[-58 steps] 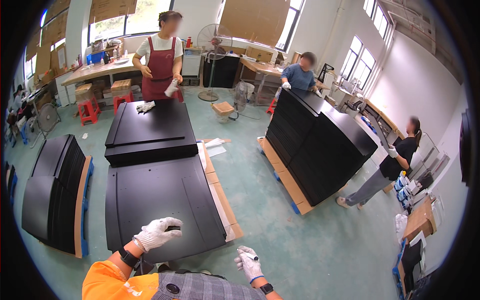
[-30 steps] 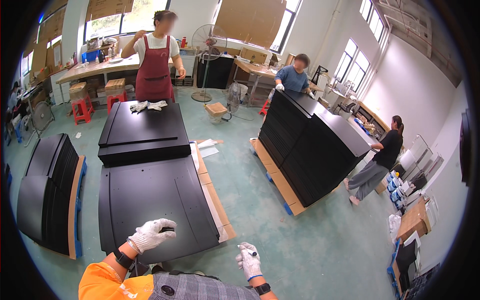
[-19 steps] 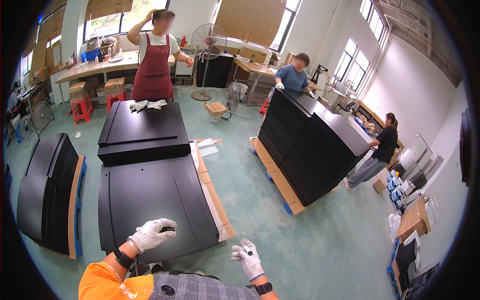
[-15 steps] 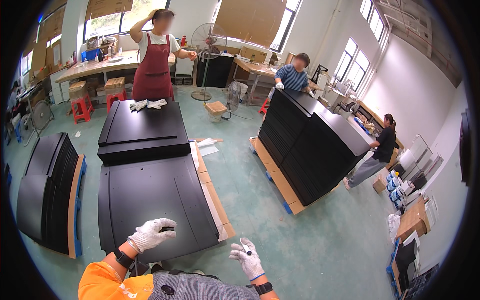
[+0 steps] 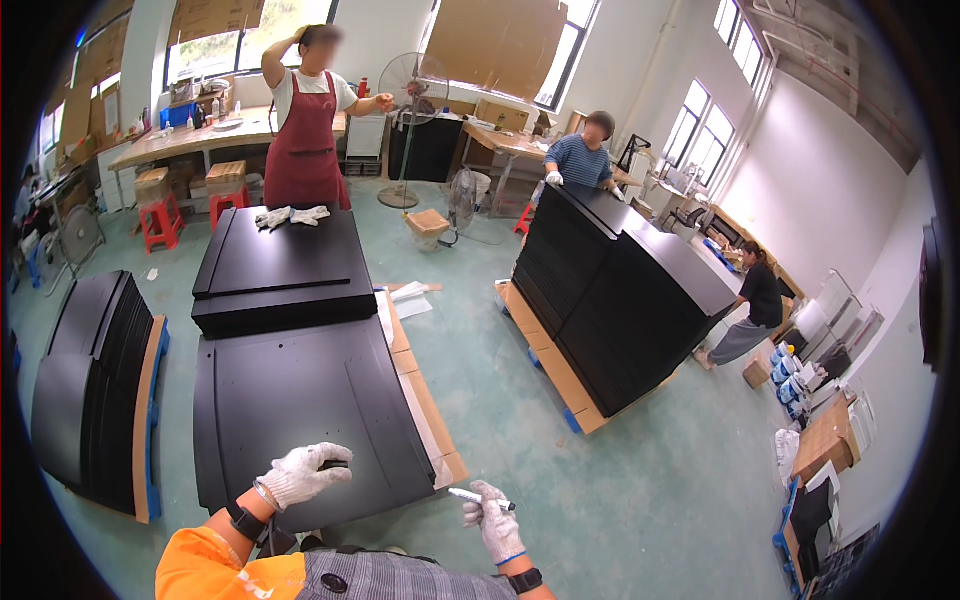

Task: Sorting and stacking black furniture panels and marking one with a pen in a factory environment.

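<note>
In white knit gloves, both my hands are over the near end of a stack of black panels. My left hand [image 5: 303,474] is curled above the top panel [image 5: 290,400], with a small dark thing, too small to name, between thumb and fingers. Past the panel's right corner, my right hand [image 5: 494,525] grips a white marker pen [image 5: 480,498] with a dark end, tilted across the fingers. On the raised far part of the stack [image 5: 280,260] lies a pair of white work gloves [image 5: 292,216].
Another panel stack [image 5: 85,380] stands on a pallet at left. A tall one [image 5: 610,300] on the right has two people beside it, one in a striped shirt [image 5: 580,160]. A person in a red apron [image 5: 303,130] stands beyond my stack, near a floor fan [image 5: 463,200].
The marker has turned in my right hand from steep to nearly level, pointing left. At the far right, the person in black now bends lower beside the tall stack.
</note>
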Motion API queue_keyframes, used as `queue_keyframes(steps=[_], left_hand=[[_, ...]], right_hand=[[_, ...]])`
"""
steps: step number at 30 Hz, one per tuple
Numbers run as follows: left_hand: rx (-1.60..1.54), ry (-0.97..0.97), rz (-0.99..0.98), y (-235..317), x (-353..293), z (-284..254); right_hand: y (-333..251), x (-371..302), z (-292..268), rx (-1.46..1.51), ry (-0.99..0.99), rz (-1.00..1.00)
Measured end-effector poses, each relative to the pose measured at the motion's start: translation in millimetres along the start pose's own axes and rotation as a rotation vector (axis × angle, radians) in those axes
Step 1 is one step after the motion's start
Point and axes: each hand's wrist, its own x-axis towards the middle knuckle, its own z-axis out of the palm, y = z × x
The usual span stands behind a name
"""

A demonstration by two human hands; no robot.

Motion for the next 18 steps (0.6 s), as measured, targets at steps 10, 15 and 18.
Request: queue_keyframes(steps=[10, 15, 18], left_hand=[[0.053, -0.075, -0.037, 4, 7, 2], [0.032, -0.09, -0.03, 2, 10, 3], [0.035, -0.085, -0.034, 5, 7, 2]], right_hand=[[-11, -7, 0, -0.039, 0.151, 0.018], [-5, -5, -2, 0.054, 0.077, 0.008], [-1, -4, -3, 0.041, 0.042, -0.002]])
